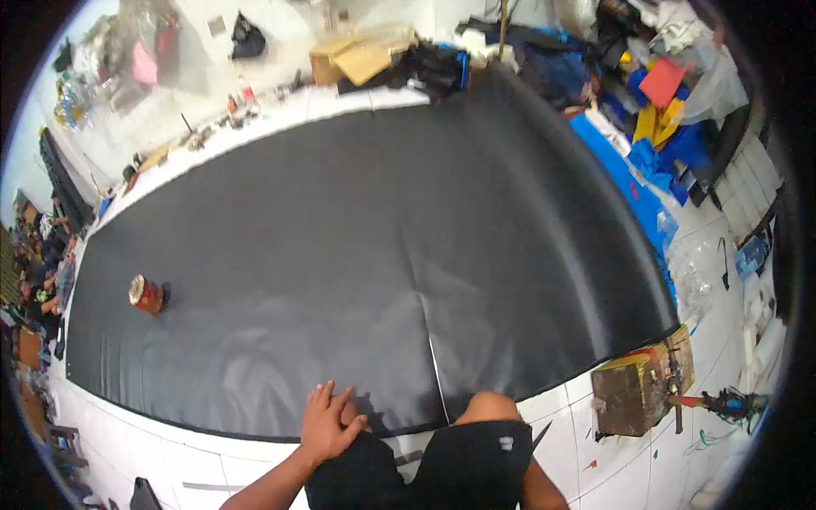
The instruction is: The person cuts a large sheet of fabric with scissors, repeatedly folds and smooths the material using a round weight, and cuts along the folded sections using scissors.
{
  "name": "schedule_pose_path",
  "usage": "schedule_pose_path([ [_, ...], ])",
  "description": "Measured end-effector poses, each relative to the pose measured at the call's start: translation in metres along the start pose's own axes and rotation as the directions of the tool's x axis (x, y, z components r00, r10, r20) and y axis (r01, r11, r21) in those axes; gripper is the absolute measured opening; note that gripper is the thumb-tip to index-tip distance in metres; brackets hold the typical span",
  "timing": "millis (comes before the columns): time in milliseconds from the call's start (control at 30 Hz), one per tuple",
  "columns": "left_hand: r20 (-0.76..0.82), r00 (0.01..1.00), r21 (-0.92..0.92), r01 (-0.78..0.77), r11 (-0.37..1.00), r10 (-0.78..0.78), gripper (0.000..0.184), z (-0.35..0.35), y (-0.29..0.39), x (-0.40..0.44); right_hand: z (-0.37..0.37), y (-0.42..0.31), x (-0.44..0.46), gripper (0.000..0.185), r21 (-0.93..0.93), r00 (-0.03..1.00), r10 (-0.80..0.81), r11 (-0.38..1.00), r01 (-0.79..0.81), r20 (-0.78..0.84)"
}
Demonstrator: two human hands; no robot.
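Observation:
My left hand rests at my left knee, by the near edge of a large black sheet. Its fingers are spread and hold nothing. The sheet, smooth like leatherette, lies over the white tiled floor, with a crease or seam running towards my right knee and a thick rolled fold along its right side. My right hand does not show; a strip of skin, perhaps my right forearm, appears beside my black shorts. A dark pointed piece lies near my right knee; its kind is unclear.
A red can stands on the sheet's left part. A worn block sits at its right corner, by a tool-like object. Blue plastic sheeting and piled fabrics border the right; cardboard and small items line the back.

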State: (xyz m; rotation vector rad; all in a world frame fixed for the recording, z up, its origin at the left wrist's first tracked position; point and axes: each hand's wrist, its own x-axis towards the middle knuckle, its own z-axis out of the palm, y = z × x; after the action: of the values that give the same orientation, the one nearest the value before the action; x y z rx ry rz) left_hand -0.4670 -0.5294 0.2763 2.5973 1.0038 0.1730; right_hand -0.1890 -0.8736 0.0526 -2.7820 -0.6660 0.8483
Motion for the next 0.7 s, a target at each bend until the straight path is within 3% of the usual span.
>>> schedule_pose_path([
  [100,0.205,0.979,-0.086,0.005,0.996,0.013,0.056,-0.03,0.032,-0.016,-0.012,-0.071,0.03,0.101,-0.042,0.928,-0.373,0.927,0.373,0.013],
  [133,0.148,0.986,-0.067,-0.068,0.995,0.077,0.05,-0.04,0.045,-0.017,-0.013,-0.089,0.031,0.115,-0.129,0.912,-0.408,0.907,0.401,-0.034],
  [200,0.24,0.97,-0.071,-0.025,0.997,0.041,0.05,-0.051,0.055,-0.029,-0.02,-0.106,0.03,0.056,-0.387,0.862,-0.464,0.847,0.364,-0.206],
  [233,0.294,0.955,-0.078,-0.021,0.997,0.043,0.05,-0.058,0.059,-0.029,-0.014,-0.108,0.037,0.056,-0.373,0.87,-0.459,0.85,0.372,-0.178],
  [300,0.394,0.919,-0.04,0.007,0.999,0.009,0.049,-0.07,0.069,-0.038,-0.003,-0.095,0.049,0.051,-0.211,0.908,-0.376,0.918,0.337,-0.186],
  [367,0.507,0.857,-0.163,-0.008,0.987,0.091,0.046,-0.076,0.071,-0.043,-0.007,-0.086,0.067,0.053,-0.076,0.948,-0.299,0.953,0.292,-0.106],
  [400,0.573,0.817,-0.098,-0.005,0.995,0.061,0.042,-0.085,0.084,-0.041,-0.029,-0.09,0.073,0.056,0.221,0.996,-0.086,0.971,0.087,-0.013],
  [433,0.585,0.808,-0.101,-0.007,0.995,0.065,0.042,-0.091,0.093,-0.041,-0.061,-0.096,0.083,0.058,0.468,0.987,0.098,0.872,-0.147,0.127],
  [500,0.713,0.691,-0.144,-0.018,0.989,0.117,0.041,-0.102,0.109,-0.042,-0.129,-0.103,0.079,0.068,0.687,0.945,0.309,0.665,-0.293,0.104],
  [533,0.7,0.703,-0.157,-0.015,0.987,0.122,0.032,-0.11,0.122,-0.036,-0.155,-0.097,0.078,0.077,0.782,0.922,0.352,0.525,-0.336,0.16],
  [567,0.705,0.698,-0.16,-0.02,0.987,0.128,0.032,-0.115,0.132,-0.031,-0.177,-0.094,0.072,0.077,0.782,0.919,0.361,0.521,-0.341,0.161],
  [633,0.894,0.433,-0.072,-0.106,0.992,0.111,0.029,-0.112,0.146,-0.019,-0.24,-0.103,0.061,0.076,0.93,0.849,0.498,0.199,-0.309,0.176],
  [667,0.899,0.428,-0.01,-0.19,0.982,0.092,0.03,-0.107,0.153,-0.021,-0.278,-0.104,0.053,0.089,0.925,0.862,0.441,0.153,-0.347,0.25],
  [700,0.904,0.416,-0.014,-0.215,0.976,0.104,0.03,-0.108,0.159,-0.015,-0.308,-0.107,0.045,0.089,0.93,0.852,0.46,0.133,-0.344,0.249],
])
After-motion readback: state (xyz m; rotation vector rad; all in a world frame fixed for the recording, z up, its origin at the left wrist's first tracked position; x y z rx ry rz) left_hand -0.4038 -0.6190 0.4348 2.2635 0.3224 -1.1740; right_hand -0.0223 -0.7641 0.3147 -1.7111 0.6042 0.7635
